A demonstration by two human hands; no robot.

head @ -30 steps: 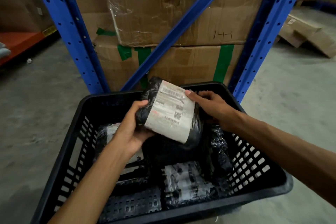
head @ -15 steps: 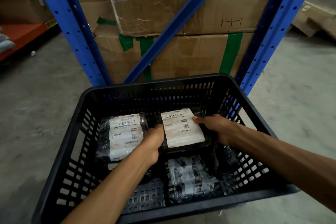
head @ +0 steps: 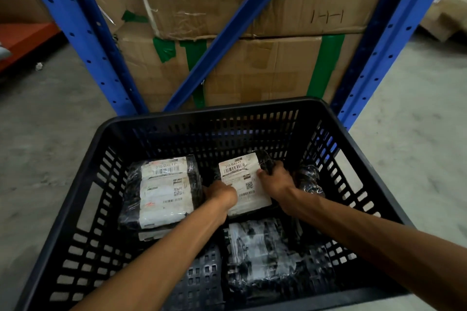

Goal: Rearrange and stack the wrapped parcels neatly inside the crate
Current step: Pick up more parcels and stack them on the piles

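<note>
A black slotted crate (head: 217, 111) stands on the floor before me. A black-wrapped parcel with a white label (head: 240, 177) lies flat at the crate's back middle. My left hand (head: 221, 194) grips its left edge and my right hand (head: 276, 180) grips its right edge. To its left a second labelled parcel (head: 161, 192) lies flat on top of another. A shiny wrapped parcel (head: 260, 252) lies at the front, below my hands. One more dark wrapped parcel (head: 309, 179) sits against the right wall, partly hidden by my right wrist.
Blue rack uprights (head: 83, 40) and a diagonal brace (head: 227, 38) rise right behind the crate, with taped cardboard boxes (head: 252, 73) stacked behind them. Grey concrete floor (head: 50, 134) spreads on both sides. Flattened cardboard (head: 444, 20) lies at the far right.
Both hands carried the labelled parcel down from above the rim and laid it flat at the crate's back. The view has come closer to the crate.
</note>
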